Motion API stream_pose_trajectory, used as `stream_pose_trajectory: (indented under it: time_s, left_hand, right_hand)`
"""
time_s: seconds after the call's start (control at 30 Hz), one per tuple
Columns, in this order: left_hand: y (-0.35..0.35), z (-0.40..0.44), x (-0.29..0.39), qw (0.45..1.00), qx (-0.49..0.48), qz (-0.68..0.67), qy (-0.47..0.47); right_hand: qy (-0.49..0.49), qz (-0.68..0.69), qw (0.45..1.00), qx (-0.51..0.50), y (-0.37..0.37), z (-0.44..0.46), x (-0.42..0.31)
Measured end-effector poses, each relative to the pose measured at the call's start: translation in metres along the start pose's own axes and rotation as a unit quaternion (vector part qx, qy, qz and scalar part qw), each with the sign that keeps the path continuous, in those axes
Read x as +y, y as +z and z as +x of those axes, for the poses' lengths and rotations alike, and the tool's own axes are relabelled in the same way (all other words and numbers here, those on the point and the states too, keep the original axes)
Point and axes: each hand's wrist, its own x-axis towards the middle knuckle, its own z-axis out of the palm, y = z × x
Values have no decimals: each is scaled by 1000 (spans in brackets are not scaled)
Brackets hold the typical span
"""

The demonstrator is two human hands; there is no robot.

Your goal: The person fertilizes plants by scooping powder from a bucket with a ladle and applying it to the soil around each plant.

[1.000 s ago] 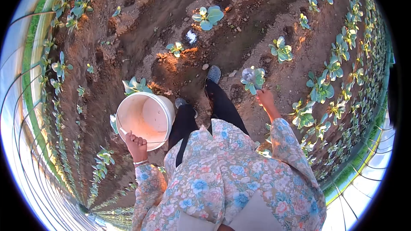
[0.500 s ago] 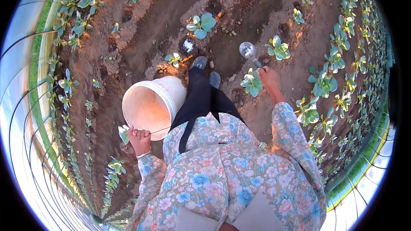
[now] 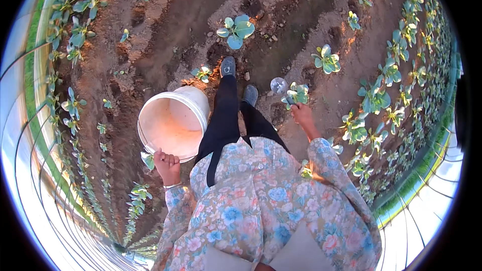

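Observation:
My left hand (image 3: 167,164) is closed on the thin wire handle of a white bucket (image 3: 200,104), which hangs tilted beside my leg with its mouth toward me. The bucket's inner wall shows orange-brown staining, and no contents can be made out. My right hand (image 3: 303,114) grips the dark handle of a round-bowled ladle (image 3: 279,85). Traces of white show in the ladle's bowl. A small leafy plant (image 3: 299,93) stands just behind the ladle's handle, partly covered by it.
A larger leafy plant (image 3: 237,31) grows ahead of my left shoe (image 3: 227,66), with a smaller seedling (image 3: 202,74) beside that foot. Dense plant rows (image 3: 374,98) run along the right. Curved hoops (image 3: 22,57) edge the field at left.
The ladle has come back toward my body and slightly left. A white patch near my left foot no longer shows. My left foot is farther forward; the bucket remains in my left hand.

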Motion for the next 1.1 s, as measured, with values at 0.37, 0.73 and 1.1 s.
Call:
stream_pose_trajectory:
  time_s: [0.37,0.73,1.1]
  left_hand:
    - [53,4,22,999,26,-12,25]
    - [87,-76,-30,993,-17,-67,100]
    - [169,-102,-51,979,-139,100,111]
  right_hand:
    - [153,284,946,-26,-42,21,4]
    - [49,353,933,-51,-163,65,-5]
    - [51,380,922,-47,-170,27,14]
